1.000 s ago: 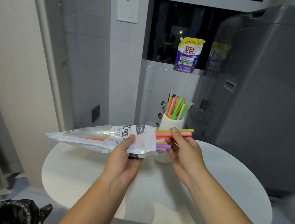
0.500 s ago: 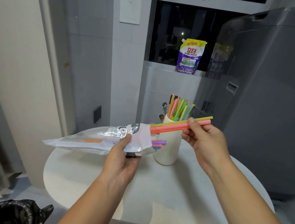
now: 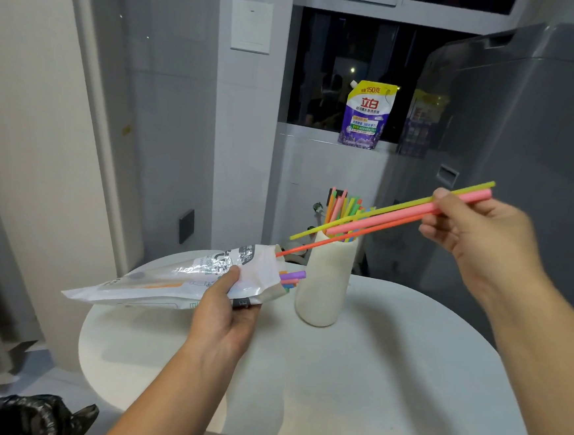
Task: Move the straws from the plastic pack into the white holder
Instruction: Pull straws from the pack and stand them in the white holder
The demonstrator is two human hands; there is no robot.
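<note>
Above the tabletop (image 3: pixel 369 378) your left hand (image 3: pixel 226 312) gripped the pack (image 3: pixel 170 280), w/ the holder (image 3: pixel 325 282) standing just beside its mouth. Your right hand (image 3: pixel 483 239) pinched three straws (image 3: pixel 399 210), orange tip at the pack's mouth. Step: pulling out. Next prob. called for swinging them upright & dropping them into the holder.

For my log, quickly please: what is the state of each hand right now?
Left hand: closed, holding the plastic pack.
Right hand: closed, pinching three straws, yellow, pink and orange.
</note>
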